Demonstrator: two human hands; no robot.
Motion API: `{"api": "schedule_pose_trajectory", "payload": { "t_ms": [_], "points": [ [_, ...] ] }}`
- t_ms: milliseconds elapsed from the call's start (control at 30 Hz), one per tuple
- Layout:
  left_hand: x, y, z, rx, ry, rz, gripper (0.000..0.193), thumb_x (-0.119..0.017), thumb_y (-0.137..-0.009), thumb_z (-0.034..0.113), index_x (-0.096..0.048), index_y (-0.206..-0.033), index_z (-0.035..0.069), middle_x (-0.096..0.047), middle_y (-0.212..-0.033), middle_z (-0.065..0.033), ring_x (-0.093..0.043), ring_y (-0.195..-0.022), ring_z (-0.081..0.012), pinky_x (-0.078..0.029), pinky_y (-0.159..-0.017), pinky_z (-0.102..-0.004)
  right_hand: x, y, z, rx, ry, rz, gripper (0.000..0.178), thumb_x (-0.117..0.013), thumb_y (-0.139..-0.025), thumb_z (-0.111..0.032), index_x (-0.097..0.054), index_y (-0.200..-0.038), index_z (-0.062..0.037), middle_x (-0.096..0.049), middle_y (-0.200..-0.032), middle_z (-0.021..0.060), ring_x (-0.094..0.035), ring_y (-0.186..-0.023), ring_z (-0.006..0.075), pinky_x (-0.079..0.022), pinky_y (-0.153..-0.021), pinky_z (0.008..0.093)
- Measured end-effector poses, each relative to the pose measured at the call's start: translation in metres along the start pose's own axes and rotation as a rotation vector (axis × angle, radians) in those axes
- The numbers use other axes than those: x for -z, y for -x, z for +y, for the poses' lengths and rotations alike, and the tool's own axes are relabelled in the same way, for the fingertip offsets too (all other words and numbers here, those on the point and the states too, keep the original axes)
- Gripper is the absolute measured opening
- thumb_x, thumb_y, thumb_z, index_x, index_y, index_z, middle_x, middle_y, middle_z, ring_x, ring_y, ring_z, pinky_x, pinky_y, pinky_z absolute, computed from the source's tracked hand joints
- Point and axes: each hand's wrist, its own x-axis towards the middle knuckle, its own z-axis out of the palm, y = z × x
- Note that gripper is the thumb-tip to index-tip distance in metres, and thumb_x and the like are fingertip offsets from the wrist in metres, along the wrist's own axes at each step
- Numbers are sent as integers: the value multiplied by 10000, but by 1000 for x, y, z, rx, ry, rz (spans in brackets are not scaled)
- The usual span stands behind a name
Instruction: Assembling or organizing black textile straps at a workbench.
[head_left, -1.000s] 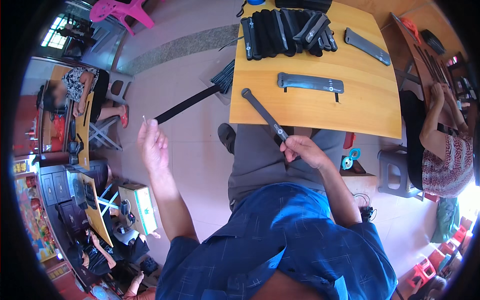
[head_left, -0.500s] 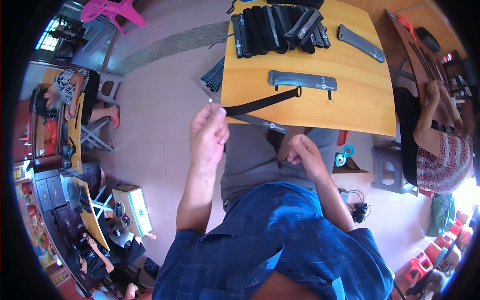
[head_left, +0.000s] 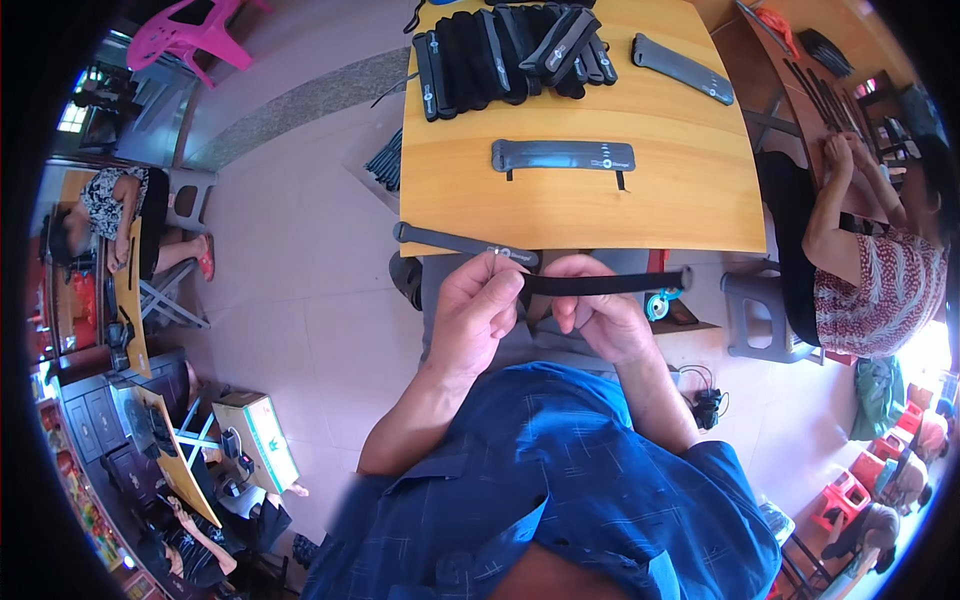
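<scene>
My left hand (head_left: 478, 312) pinches one end of a black strap (head_left: 640, 282), which reaches out to the right. Against the strap's middle my right hand (head_left: 608, 318) is closed, fingers curled; part of its grip is hidden behind the strap. A small ring-like loop shows at the strap's free right end. Just beyond my left hand, a grey strap (head_left: 450, 240) with pale printing lies across the table's near edge. Farther in, a flat grey pouch (head_left: 562, 156) with two short black tabs sits on the wooden table (head_left: 690, 205).
A heap of black and grey straps (head_left: 500, 60) covers the far left of the table, and another grey pouch (head_left: 682, 68) lies at far right. Co-workers sit at tables on both sides, one beside a grey stool (head_left: 760, 315). A cardboard box (head_left: 255, 440) stands on the floor.
My left hand has moved right and closer to me with the black strap. My right hand has come up to meet the strap. The view has shifted slightly.
</scene>
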Motion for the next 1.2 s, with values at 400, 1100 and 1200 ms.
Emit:
{"api": "schedule_pose_trajectory", "payload": {
  "t_ms": [400, 1100, 1200],
  "points": [
    [-14, -37, -28, -19, -284, 162, 183, -726, -996, 156, -698, -1121, 25, -520, -694, 83, -390, -528, -24, -297, -487, -215, 41, 0, -21, 94, 196, 267, 229, -682, -1034, -249, -704, -1091, -28, -704, -825, 41, -660, -706, 110, -523, -644, 250],
    [99, -49, 0, -496, -1854, -28, 438, -820, -848, 209, -711, -1266, 135, -779, -1013, -104, -758, -881, -282, -600, -731, -389, 218, -115, -215, 15, 277, 763, 236, -614, -1058, -265, -673, -1023, -39, -771, -963, 84, -731, -751, 148, -611, -617, 251],
    [106, -48, -2, -657, -1751, -44, 347, -792, -864, 234, -723, -1197, 160, -765, -915, -63, -741, -774, -271, -579, -660, -402, 211, -103, -210, -22, 510, 799, 241, -632, -1045, -291, -675, -1031, -54, -766, -953, 76, -726, -738, 156, -599, -617, 268]
  ]
}}
